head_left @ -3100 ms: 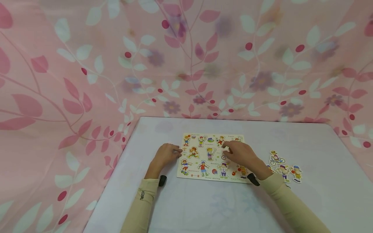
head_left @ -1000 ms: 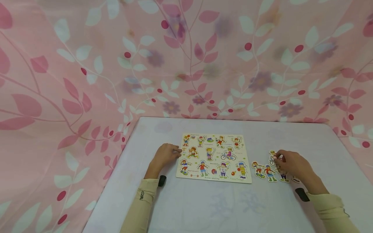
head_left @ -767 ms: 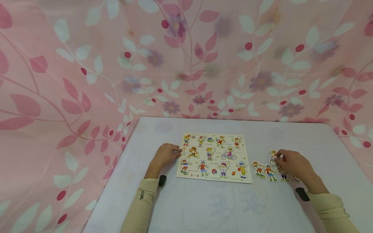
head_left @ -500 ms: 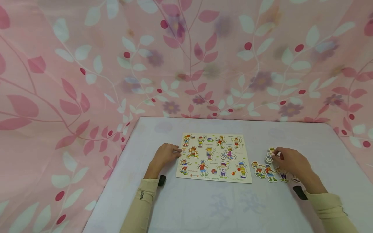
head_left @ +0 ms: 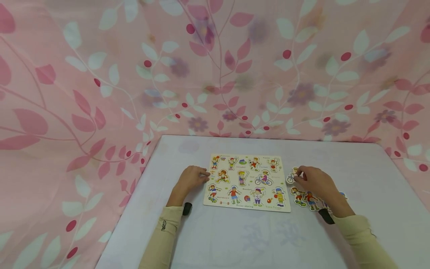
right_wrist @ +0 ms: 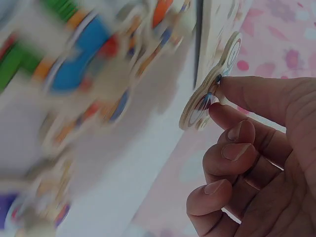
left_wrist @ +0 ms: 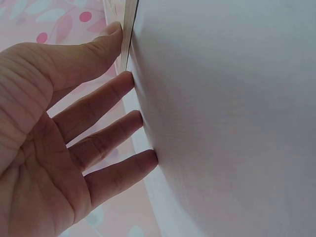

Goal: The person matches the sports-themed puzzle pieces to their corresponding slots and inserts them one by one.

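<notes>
My left hand [head_left: 193,178] rests at the left edge of a cream puzzle board [head_left: 235,178] printed with children playing sports. In the left wrist view, its thumb [left_wrist: 103,47] touches the board's edge [left_wrist: 129,29], and its fairly straight fingers [left_wrist: 111,180] touch the tabletop. My right hand [head_left: 317,182] pinches a cyclist puzzle piece [head_left: 290,178] between thumb and index finger, just off the board's right side. The right wrist view shows that puzzle piece [right_wrist: 197,106] tilted on edge, the other fingers curled below. The board's cyclist picture [head_left: 263,178] is uncovered.
Loose puzzle pieces lie right of the board: a skateboarder [head_left: 297,197], a roller skater [head_left: 311,201] and others partly under my right forearm. A white cloth covers the table [head_left: 215,239]. Pink floral fabric [head_left: 215,74] hangs behind and at the left.
My right hand went from over the board to the loose pieces, picked up the cyclist puzzle piece and carried it left toward the board. My left hand stays put.
</notes>
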The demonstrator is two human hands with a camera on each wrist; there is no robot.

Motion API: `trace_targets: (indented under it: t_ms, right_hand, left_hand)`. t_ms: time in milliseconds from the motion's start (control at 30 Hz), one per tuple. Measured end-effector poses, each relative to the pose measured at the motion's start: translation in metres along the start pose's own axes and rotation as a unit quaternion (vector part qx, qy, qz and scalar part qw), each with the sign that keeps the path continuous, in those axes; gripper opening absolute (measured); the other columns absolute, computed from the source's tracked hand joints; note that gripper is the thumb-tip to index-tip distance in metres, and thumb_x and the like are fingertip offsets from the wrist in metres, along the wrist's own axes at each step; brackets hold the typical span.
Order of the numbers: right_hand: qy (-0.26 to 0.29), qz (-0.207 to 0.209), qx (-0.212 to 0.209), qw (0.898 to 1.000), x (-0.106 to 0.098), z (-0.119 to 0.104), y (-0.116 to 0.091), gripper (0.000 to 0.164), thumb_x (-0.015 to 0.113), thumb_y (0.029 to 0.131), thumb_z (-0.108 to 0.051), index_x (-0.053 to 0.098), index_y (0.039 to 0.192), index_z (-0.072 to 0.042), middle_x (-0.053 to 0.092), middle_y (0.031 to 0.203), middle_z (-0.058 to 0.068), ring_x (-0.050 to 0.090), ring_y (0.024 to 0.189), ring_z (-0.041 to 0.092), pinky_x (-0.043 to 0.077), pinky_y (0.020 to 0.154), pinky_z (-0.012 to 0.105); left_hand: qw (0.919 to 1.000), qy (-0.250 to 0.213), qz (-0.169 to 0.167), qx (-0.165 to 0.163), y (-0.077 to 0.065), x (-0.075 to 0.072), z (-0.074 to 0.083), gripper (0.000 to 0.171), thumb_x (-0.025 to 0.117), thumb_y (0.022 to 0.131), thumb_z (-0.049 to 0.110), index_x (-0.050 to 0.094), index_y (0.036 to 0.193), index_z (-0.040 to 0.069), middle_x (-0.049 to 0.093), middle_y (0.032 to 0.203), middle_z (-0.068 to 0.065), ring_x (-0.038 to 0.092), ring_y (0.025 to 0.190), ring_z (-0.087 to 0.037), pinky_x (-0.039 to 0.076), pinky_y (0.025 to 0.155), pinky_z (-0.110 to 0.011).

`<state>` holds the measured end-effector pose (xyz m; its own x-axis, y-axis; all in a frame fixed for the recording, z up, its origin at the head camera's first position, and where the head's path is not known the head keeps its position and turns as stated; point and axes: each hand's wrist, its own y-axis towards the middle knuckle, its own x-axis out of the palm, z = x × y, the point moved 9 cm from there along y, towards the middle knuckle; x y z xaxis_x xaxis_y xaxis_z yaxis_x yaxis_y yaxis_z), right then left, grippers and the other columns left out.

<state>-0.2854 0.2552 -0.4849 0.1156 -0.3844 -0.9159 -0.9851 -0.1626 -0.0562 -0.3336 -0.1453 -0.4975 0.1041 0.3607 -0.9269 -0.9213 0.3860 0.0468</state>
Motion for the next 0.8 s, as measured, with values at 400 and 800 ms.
trace_targets:
  t_ms: [400,800]
  right_hand:
    - [0.007,-0.015,-0.045,0.999,0.017,-0.052,0.023,0.016,0.07,0.092,-0.024,0.064,0.097,-0.009,0.05,0.067,-0.001,0.045,0.056,0.015,0.033,0.047,0.03]
    - [0.003,-0.024,-0.078,0.997,0.039,-0.087,0.031,0.014,0.071,0.091,-0.023,0.062,0.086,-0.013,0.049,0.065,-0.003,0.045,0.056,0.013,0.035,0.049,0.029]
  left_hand:
    - [1.0,-0.005,-0.004,-0.007,-0.001,-0.001,-0.001,0.019,0.079,0.085,0.022,0.08,0.103,0.015,0.07,0.118,-0.005,0.062,0.115,-0.029,0.046,0.1,-0.045]
    - [1.0,0.001,-0.006,-0.002,0.0,0.001,-0.001,0.019,0.079,0.085,0.023,0.08,0.103,0.015,0.07,0.118,-0.005,0.062,0.115,-0.029,0.047,0.099,-0.045]
